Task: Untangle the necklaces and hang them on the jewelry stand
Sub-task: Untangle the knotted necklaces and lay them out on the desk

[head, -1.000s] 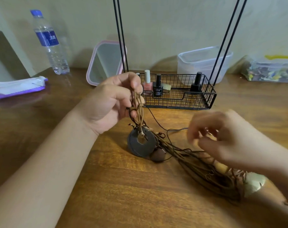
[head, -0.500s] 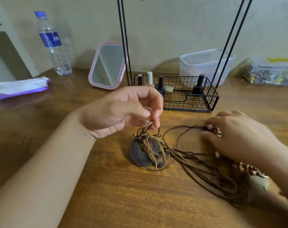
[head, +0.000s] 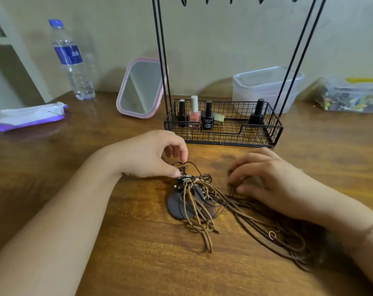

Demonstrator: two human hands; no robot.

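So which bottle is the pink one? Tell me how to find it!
Look at the black wire basket at the foot of the jewelry stand, behind the two hands. Four small bottles stand along its back. The pink nail polish is second from the left, the only one with a white cap; the others are black.

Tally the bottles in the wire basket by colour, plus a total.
Black nail polish bottles: 3
Pink nail polish bottle with white cap: 1
Total: 4, all standing upright in the wire basket.
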